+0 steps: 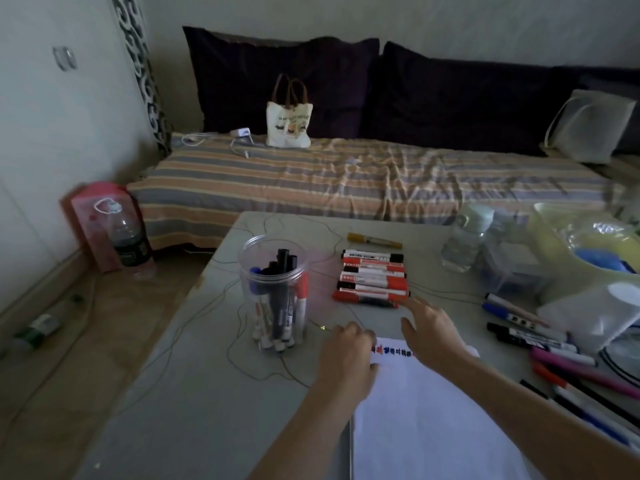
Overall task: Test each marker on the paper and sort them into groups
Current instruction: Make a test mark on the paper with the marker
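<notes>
A white sheet of paper [426,420] lies at the table's near edge, with a row of red and blue test marks along its top. My left hand [346,355] rests on the paper's top left corner with curled fingers. My right hand [429,330] hovers above the top edge with fingers spread, its fingertips near the lowest marker of a row of red and black markers [374,277]. A clear jar [273,292] to the left holds several markers upright. A yellow marker [374,240] lies apart behind the row. Another group of markers [540,337] lies to the right.
The grey table [194,393] has a water bottle [464,242], a clear box [512,265] and plastic bags [588,258] at its right. Behind it stands a striped bed [311,174] with a tote bag. A bottle [130,237] stands on the floor at the left.
</notes>
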{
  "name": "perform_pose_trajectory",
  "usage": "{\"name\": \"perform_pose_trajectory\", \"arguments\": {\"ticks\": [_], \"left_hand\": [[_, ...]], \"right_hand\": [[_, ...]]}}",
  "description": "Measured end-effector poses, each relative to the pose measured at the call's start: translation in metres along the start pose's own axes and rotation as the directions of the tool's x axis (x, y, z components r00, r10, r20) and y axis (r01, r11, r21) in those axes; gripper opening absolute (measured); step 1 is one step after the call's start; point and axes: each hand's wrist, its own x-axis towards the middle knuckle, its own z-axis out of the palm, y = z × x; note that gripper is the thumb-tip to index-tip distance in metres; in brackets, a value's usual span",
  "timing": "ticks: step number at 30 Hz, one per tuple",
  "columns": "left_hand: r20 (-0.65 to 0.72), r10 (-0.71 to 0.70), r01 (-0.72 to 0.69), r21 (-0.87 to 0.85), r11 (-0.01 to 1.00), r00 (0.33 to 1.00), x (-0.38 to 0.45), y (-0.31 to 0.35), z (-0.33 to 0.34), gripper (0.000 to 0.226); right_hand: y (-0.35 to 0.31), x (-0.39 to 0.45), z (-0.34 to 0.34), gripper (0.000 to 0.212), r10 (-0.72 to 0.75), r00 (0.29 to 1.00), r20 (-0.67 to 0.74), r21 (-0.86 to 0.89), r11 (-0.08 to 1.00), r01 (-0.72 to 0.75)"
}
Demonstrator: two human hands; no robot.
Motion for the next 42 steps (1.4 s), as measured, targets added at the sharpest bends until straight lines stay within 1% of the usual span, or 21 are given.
{"name": "perform_pose_trajectory", "arguments": {"ticks": [2,5,10,13,15,16,19,21,22,23,24,26,27,29,30,31,33,34,37,40,42], "left_hand": [[0.011,0.005,-0.005,0.043,0.999,1.0,0.005,-0.004,0.001,0.04],[0.028,-0.019,0.019,0.017,1.0,0.999,0.008,-0.011,0.003,0.041],[0.003,-0.019,0.019,0.008,1.0,1.0,0.01,-0.011,0.002,0.04],[0.015,-0.032,0.031,0.005,0.999,0.999,0.012,-0.011,0.005,0.038],[-0.011,-0.036,0.036,-0.016,0.999,0.999,0.011,-0.01,0.006,0.034],[-0.048,-0.037,0.035,-0.04,0.999,0.998,0.011,-0.01,0.005,0.032],[-0.251,-0.028,-0.008,-0.142,0.99,0.968,0.01,-0.009,0.003,0.028],[-0.373,-0.094,-0.01,-0.266,0.964,0.923,0.011,-0.004,-0.002,0.029],[-0.378,-0.167,0.02,-0.362,0.932,0.911,0.011,-0.001,-0.005,0.031],[-0.329,-0.245,0.065,-0.474,0.878,0.912,0.012,0.003,-0.007,0.034],[-0.222,-0.309,0.124,-0.592,0.796,0.925,0.013,0.007,-0.009,0.037],[0.041,-0.339,0.234,-0.802,0.55,0.94,0.013,0.018,-0.01,0.041],[0.13,-0.329,0.266,-0.872,0.411,0.935,0.012,0.023,-0.01,0.038],[0.214,-0.303,0.271,-0.949,0.16,0.929,0.009,0.034,-0.015,0.027],[0.221,-0.297,0.254,-0.964,0.074,0.929,0.008,0.038,-0.017,0.023],[0.229,-0.299,0.245,-0.969,0.015,0.926,0.006,0.042,-0.019,0.022],[0.256,-0.292,0.253,-0.966,-0.048,0.922,0.004,0.049,-0.024,0.02],[0.273,-0.279,0.268,-0.962,-0.056,0.921,0.002,0.052,-0.025,0.02],[0.297,-0.237,0.308,-0.951,0.01,0.925,-0.001,0.059,-0.023,0.02],[0.29,-0.223,0.296,-0.955,-0.008,0.931,-0.001,0.061,-0.02,0.019],[0.263,-0.253,0.281,-0.959,0.039,0.931,0.0,0.063,-0.018,0.018]], "right_hand": [[0.0,0.015,0.012,0.044,-0.034,0.999,0.011,-0.03,0.999,0.034],[0.0,0.029,0.029,0.044,-0.028,0.999,0.024,-0.068,0.997,0.03],[0.009,0.034,0.046,0.03,-0.054,0.992,-0.111,-0.219,0.975,0.028],[0.01,0.034,0.049,0.025,-0.019,0.998,-0.063,-0.245,0.969,0.003],[0.01,0.03,0.046,0.024,-0.014,0.999,-0.046,-0.199,0.98,0.005],[0.009,0.026,0.04,0.022,-0.017,0.999,-0.051,-0.133,0.991,0.01],[0.011,0.006,0.013,0.014,0.027,0.999,-0.032,0.141,0.99,-0.022],[0.018,-0.012,-0.004,0.008,0.095,0.995,0.038,0.25,0.963,-0.101],[0.022,-0.022,-0.011,0.009,0.117,0.99,0.074,0.306,0.943,-0.134],[0.024,-0.032,-0.016,0.013,0.126,0.986,0.109,0.368,0.916,-0.158],[0.026,-0.041,-0.019,0.016,0.125,0.983,0.138,0.427,0.888,-0.173],[0.027,-0.056,-0.022,0.021,0.114,0.976,0.186,0.514,0.835,-0.195],[0.026,-0.062,-0.023,0.023,0.117,0.971,0.207,0.561,0.799,-0.216],[0.025,-0.07,-0.024,0.025,0.129,0.96,0.25,0.638,0.724,-0.263],[0.024,-0.073,-0.024,0.027,0.131,0.952,0.277,0.653,0.701,-0.286],[0.024,-0.076,-0.025,0.028,0.135,0.943,0.303,0.658,0.686,-0.31],[0.022,-0.079,-0.029,0.029,0.158,0.933,0.324,0.677,0.651,-0.345],[0.021,-0.081,-0.03,0.029,0.17,0.933,0.317,0.689,0.634,-0.35],[0.02,-0.082,-0.029,0.031,0.193,0.939,0.284,0.696,0.633,-0.34],[0.019,-0.084,-0.027,0.028,0.21,0.936,0.284,0.724,0.592,-0.353],[0.019,-0.084,-0.028,0.023,0.209,0.938,0.276,0.726,0.594,-0.346]]}}
